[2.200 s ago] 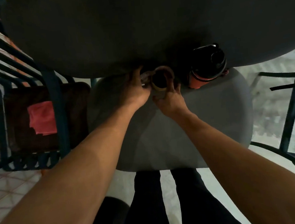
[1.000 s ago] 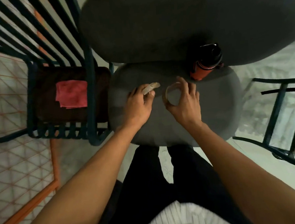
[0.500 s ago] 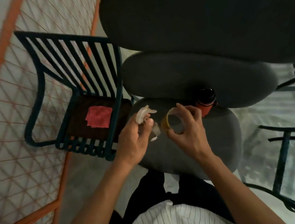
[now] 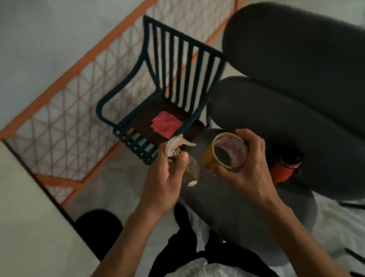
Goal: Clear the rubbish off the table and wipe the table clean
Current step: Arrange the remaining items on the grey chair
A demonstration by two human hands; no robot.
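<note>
L hand (image 4: 161,183) pinches crumpled wrapper scraps (image 4: 176,145); R hand (image 4: 248,166) grips tape roll (image 4: 227,151) — both held above the grey table (image 4: 237,210)'s near edge; orange bottle (image 4: 285,168) on table, just right of R hand; red cloth (image 4: 167,124) on chair (image 4: 153,110) left of table.

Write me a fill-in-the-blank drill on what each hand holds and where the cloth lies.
1. The right hand grips a roll of ____.
2. The left hand pinches crumpled pale ____.
3. The pink cloth lies on the seat of the dark ____.
4. The orange bottle stands on the grey ____, right of the roll.

Missing words: tape; rubbish; chair; table
</note>
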